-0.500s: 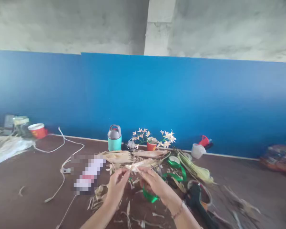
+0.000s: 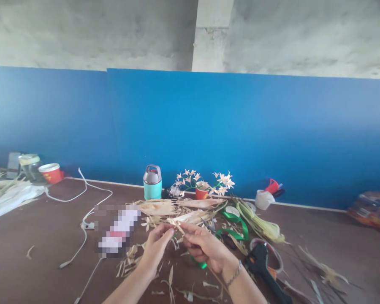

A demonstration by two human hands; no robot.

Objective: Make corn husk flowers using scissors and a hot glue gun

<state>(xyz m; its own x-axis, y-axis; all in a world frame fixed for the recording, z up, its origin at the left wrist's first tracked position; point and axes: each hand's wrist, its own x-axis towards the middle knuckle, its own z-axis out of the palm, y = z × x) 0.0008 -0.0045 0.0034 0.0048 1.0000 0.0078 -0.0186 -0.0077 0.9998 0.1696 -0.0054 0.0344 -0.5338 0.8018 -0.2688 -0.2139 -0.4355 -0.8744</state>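
Note:
Pinched between the fingertips of my left hand (image 2: pixel 156 248) is a small cream husk flower (image 2: pixel 173 222). My right hand (image 2: pixel 209 250) has its thumb and forefinger closed at the flower's right side, on a narrow petal, with the other fingers curled under. Just beyond the hands lie wide dried corn husks (image 2: pixel 158 207). A loose husk blossom (image 2: pixel 150 223) rests left of the held flower. Green ribbon (image 2: pixel 232 233) loops to the right of my right hand, partly hidden by it. Husk scraps (image 2: pixel 131 258) are scattered beside and below both hands.
Nearby at right are a black glue gun (image 2: pixel 262 264), a tape roll (image 2: pixel 277 253) and a pale husk bundle (image 2: pixel 266 223). Husk flowers fill a red cup (image 2: pixel 202 192) by a teal flask (image 2: pixel 152 188). A white cable (image 2: pixel 96 190) and a blurred-out white object (image 2: pixel 118 232) lie left.
My right hand has turned and its fingers are more curled, so a narrow petal now shows between the hands. My left hand stays nearly in place.

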